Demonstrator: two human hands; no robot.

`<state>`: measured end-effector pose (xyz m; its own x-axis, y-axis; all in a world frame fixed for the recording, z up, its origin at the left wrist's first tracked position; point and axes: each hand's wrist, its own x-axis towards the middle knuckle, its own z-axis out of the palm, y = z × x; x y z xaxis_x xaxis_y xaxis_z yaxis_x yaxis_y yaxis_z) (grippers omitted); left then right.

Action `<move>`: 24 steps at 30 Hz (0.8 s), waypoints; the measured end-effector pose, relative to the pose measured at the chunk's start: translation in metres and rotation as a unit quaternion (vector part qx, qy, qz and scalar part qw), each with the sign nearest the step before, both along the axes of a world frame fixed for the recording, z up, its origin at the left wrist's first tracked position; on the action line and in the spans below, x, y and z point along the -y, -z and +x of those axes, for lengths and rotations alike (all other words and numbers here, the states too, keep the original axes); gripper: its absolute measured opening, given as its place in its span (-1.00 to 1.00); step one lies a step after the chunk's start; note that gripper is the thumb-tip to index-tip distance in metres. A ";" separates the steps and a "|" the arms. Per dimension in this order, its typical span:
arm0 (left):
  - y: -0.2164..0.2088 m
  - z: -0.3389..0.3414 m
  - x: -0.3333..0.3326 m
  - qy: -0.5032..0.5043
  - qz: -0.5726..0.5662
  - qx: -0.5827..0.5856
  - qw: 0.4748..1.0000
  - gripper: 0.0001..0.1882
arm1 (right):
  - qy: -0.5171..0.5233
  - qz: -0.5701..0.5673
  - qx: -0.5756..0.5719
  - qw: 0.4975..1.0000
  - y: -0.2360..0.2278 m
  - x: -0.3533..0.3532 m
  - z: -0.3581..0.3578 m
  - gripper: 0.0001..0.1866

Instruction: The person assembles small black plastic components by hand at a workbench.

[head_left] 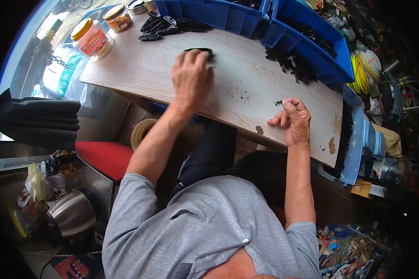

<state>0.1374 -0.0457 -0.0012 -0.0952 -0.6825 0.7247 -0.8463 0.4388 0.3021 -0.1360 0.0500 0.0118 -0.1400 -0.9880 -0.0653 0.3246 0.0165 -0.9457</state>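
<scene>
My left hand [190,74] is over the table, its fingers bent down and closed around a long black plastic piece [200,49] that shows beyond the knuckles. The hand is slightly smeared, and its fingertips are hidden. Close to the table's front edge, my right hand [293,120] is closed, thumb and forefinger together. At their tips is a small black toothed plastic clip [278,103]. Its other fingers curl toward the palm. Several similar long black pieces [165,25] lie in a pile beyond my left hand.
Blue bins [214,16] stand along the back, with loose small black parts [291,64] spilled before the right one. Jars [92,41] with yellow lids are at the far left. The wooden table [139,69] has chipped spots near its right edge. A metal kettle [73,213] stands lower left.
</scene>
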 end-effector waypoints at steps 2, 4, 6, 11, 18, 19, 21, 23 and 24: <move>0.006 0.021 0.014 -0.038 0.038 0.073 0.996 -0.69 | 0.009 -0.006 0.002 1.000 0.002 0.001 -0.002 -0.85; 0.010 0.028 0.022 -0.029 0.053 0.084 0.995 -0.72 | 0.002 -0.007 -0.003 1.000 0.005 0.002 -0.007 -0.85; 0.012 0.029 0.026 -0.004 0.094 0.102 0.990 -0.76 | -0.005 -0.006 -0.009 1.000 0.006 0.002 -0.008 -0.86; 0.005 0.024 0.024 0.023 0.108 0.115 0.987 -0.75 | -0.001 -0.008 0.003 1.000 0.009 0.001 -0.010 -0.86; -0.002 0.024 0.028 0.008 0.173 0.127 0.977 -0.78 | 0.010 -0.001 0.008 1.000 0.007 -0.001 -0.006 -0.87; 0.000 0.025 0.027 0.008 0.172 0.126 0.977 -0.78 | 0.019 -0.001 0.010 1.000 0.006 -0.001 -0.004 -0.87; 0.002 0.024 0.022 0.036 0.151 0.142 0.978 -0.78 | 0.030 0.000 0.013 0.999 0.006 -0.001 -0.004 -0.87; 0.002 0.026 0.012 0.025 0.117 0.130 0.984 -0.79 | 0.035 0.002 0.011 0.999 0.006 -0.002 -0.004 -0.86; 0.002 0.027 0.008 0.013 0.083 0.117 0.990 -0.78 | 0.037 0.001 0.011 0.999 0.005 -0.002 -0.003 -0.86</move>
<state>0.1646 -0.0538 -0.0031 -0.2665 -0.7853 0.5589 -0.8908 0.4221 0.1683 -0.1392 0.0519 0.0072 -0.2119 -0.9747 -0.0719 0.3448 -0.0057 -0.9386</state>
